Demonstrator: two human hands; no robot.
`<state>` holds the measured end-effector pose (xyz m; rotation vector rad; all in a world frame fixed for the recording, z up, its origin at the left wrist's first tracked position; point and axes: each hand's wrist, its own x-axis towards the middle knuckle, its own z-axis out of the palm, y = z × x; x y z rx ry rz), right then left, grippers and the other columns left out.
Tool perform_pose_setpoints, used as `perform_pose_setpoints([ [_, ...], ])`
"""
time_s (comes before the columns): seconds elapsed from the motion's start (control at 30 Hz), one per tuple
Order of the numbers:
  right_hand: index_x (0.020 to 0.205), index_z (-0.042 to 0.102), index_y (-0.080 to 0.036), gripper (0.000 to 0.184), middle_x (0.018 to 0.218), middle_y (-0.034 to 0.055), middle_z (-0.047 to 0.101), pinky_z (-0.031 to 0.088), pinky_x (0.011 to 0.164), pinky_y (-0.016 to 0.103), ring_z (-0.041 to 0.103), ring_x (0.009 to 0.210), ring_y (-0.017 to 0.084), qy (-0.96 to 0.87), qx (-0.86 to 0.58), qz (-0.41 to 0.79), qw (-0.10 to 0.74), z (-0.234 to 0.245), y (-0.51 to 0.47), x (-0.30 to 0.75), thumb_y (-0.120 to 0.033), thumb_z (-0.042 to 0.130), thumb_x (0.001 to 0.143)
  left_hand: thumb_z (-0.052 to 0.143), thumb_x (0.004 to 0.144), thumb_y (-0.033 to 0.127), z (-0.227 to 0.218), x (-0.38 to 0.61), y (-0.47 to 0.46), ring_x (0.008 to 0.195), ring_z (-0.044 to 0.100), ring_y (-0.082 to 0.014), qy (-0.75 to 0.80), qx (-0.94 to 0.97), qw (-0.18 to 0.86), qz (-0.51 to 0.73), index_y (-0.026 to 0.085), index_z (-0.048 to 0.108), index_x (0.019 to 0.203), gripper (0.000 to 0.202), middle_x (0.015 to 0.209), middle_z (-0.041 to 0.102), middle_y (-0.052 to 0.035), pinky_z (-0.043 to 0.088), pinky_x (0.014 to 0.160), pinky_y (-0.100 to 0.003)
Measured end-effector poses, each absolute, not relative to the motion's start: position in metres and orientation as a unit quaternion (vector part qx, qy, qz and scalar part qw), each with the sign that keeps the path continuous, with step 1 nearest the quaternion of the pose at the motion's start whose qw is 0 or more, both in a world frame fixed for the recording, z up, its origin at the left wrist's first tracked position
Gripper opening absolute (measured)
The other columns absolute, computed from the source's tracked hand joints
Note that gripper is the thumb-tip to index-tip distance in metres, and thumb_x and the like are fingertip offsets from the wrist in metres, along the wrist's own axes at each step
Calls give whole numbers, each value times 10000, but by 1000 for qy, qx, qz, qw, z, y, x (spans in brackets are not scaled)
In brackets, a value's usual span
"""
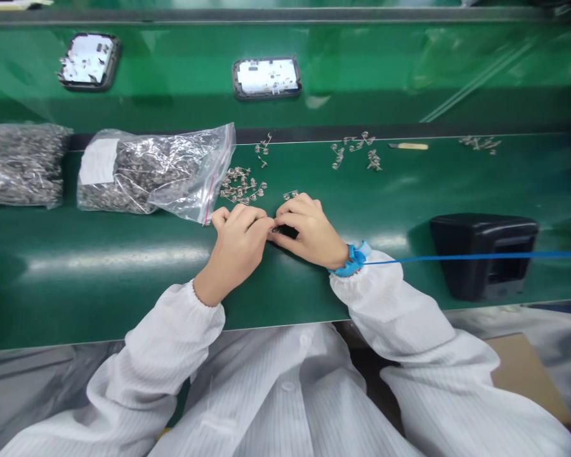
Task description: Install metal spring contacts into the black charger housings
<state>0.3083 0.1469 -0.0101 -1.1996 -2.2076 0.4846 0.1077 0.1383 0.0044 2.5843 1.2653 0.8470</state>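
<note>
My left hand (240,241) and my right hand (313,233) meet at the fingertips low over the green bench. Both are closed in a pinch around a small metal spring (275,231), mostly hidden by the fingers. Just past my right fingers lies another wire spring piece (290,195). A loose pile of metal springs (240,185) sits beyond my left hand, beside the mouth of a clear zip bag (157,171) full of them. A blue wrist strap (352,260) circles my right wrist, its cord running off to the right.
A second full bag (21,165) lies far left. Further small clusters of springs (374,160) and a wooden-handled blade (409,146) lie along the back edge. A black holder (483,254) stands at right. Two dark casings with white insides (266,77) rest on the green strip behind.
</note>
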Motion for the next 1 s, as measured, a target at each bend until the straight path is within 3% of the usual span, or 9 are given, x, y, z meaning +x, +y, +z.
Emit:
perform_pose_setpoints([
  [0.1, 897, 727, -219, 138, 957, 53, 710, 407, 832, 401, 610, 947, 231, -802, -449, 217, 328, -9, 149, 310, -342, 703, 955, 539, 1034, 174, 5, 108, 139, 1011, 636, -189, 432, 840, 96, 314, 221, 625, 1059, 101, 1056, 711, -34, 329, 870, -403],
  [0.23, 866, 717, -216, 156, 926, 58, 715, 479, 803, 368, 650, 874, 205, -785, -426, 247, 376, -6, 151, 312, -302, 644, 973, 566, 1005, 187, 11, 108, 141, 1127, 638, -207, 421, 821, 148, 356, 197, 594, 1185, 182, 1200, 676, -89, 439, 933, -380],
  [0.37, 897, 720, -215, 169, 878, 47, 731, 512, 777, 330, 665, 819, 184, -757, -407, 272, 433, -1, 152, 312, -286, 609, 1002, 607, 972, 191, 14, 108, 141, 1035, 659, -186, 410, 813, 210, 357, 186, 593, 1233, 262, 1185, 684, -79, 488, 941, -375],
  [0.57, 933, 756, -226, 179, 845, 21, 762, 554, 731, 306, 701, 754, 166, -690, -450, 351, 446, 0, 146, 308, -361, 650, 981, 671, 953, 179, 10, 112, 141, 840, 686, -111, 432, 739, 310, 415, 202, 661, 1108, 157, 1014, 736, -20, 550, 803, -265],
  [0.73, 1005, 738, -242, 167, 818, 8, 751, 584, 701, 310, 716, 723, 166, -635, -450, 399, 485, -5, 143, 304, -391, 677, 962, 720, 904, 167, 8, 117, 137, 841, 707, -107, 439, 675, 404, 435, 212, 637, 1122, 237, 1001, 741, -14, 575, 797, -253],
  [1.0, 957, 682, -234, 243, 816, 15, 733, 575, 692, 296, 691, 688, 148, -631, -490, 346, 491, -2, 140, 301, -468, 630, 997, 718, 899, 171, 10, 117, 133, 838, 694, -109, 440, 688, 371, 443, 215, 609, 1086, 222, 974, 726, -5, 569, 797, -262],
])
